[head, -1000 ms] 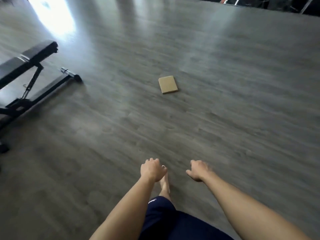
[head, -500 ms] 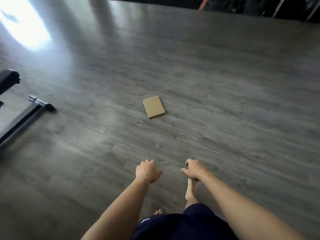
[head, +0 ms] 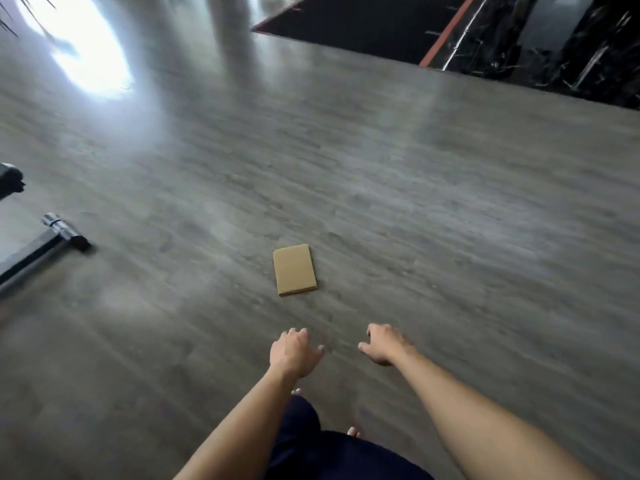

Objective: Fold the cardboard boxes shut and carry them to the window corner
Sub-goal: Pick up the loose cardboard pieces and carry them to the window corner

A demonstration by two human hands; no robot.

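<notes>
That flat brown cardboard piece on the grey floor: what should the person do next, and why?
Probably step closer and reach down for the flat brown cardboard piece. It lies alone on the grey wood-look floor, ahead of both hands; the left hand and right hand are empty and part open.

Grey wood-plank floor (head: pixel 415 188) with bright window glare (head: pixel 79 53), dark marble wall (head: pixel 571 39) behind.

Box (head: pixel 294 269) on floor (head: pixel 433 209), bench (head: pixel 41 247) left

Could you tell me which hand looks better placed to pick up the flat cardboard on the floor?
Left, slightly: the left hand sits almost directly below the cardboard, while the right hand is offset sideways. Both are empty.
</notes>
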